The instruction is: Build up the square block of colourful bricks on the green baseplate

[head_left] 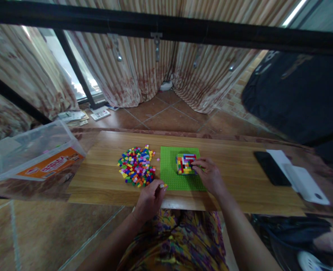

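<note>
A green studded baseplate [169, 162] lies on the wooden board, and on it stands a low block of multicoloured toy bricks [185, 163]. My right hand [208, 173] reaches over the right side of this build, its thumb and fingertips pinched together at the bricks; whatever sits between them is too small to make out. Just off the plate's lower left corner is my left hand [151, 199], closed, with small toy bricks [163, 186], yellow and white, showing at its fingertips. Left of the plate spreads a pile of loose toy bricks [136, 165] in many colours.
A clear plastic bin [70, 139] with an orange label stands at the left. On the right lie a black flat object [272, 168] and a white flat case [307, 184]. A dark metal bar [166, 24] crosses above the board [98, 192]. Striped curtains [144, 71] hang behind.
</note>
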`<state>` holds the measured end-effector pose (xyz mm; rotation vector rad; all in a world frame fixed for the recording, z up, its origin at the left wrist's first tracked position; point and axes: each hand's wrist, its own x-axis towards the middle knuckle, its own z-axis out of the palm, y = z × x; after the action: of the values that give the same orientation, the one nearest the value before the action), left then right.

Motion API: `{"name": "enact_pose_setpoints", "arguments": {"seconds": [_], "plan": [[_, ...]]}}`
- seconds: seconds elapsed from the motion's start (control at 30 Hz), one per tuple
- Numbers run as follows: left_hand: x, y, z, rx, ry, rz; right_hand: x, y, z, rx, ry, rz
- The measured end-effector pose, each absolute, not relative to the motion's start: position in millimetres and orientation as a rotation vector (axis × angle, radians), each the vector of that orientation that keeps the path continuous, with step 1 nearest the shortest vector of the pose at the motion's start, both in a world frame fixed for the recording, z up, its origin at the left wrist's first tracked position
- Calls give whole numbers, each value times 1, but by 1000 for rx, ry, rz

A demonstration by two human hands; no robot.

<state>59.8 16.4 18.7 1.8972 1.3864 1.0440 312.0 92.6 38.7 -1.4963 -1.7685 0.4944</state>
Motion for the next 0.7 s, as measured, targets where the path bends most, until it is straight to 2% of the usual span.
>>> {"name": "enact_pose_setpoints", "arguments": {"seconds": [0.23,0.7], "plan": [[60,16,17,1892,1388,1037,316,98,41,-1426,-1819,582],[60,17,14,1961,1391,1041,305,91,23,-1534,-1365,727]]}}
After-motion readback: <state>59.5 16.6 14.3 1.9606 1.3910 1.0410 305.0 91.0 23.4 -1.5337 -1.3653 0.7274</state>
